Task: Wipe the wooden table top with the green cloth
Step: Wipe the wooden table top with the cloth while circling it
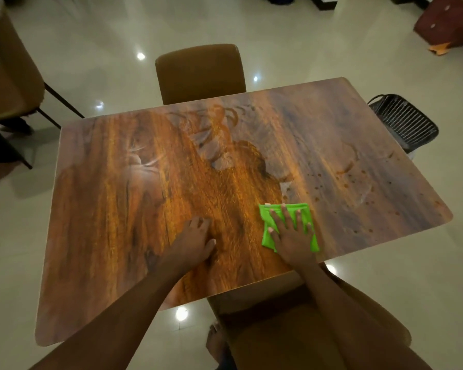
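Two hands flat on the wooden desk

Your right hand (292, 236) presses the folded green cloth (289, 227) down, fingers spread, near the desk's (118, 209) front edge. Your left hand (195, 240) rests palm-down just beside it, fingers loosely together, holding nothing.

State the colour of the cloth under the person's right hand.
Bright green. The cloth lies flat under the right hand, clearest in the head view.
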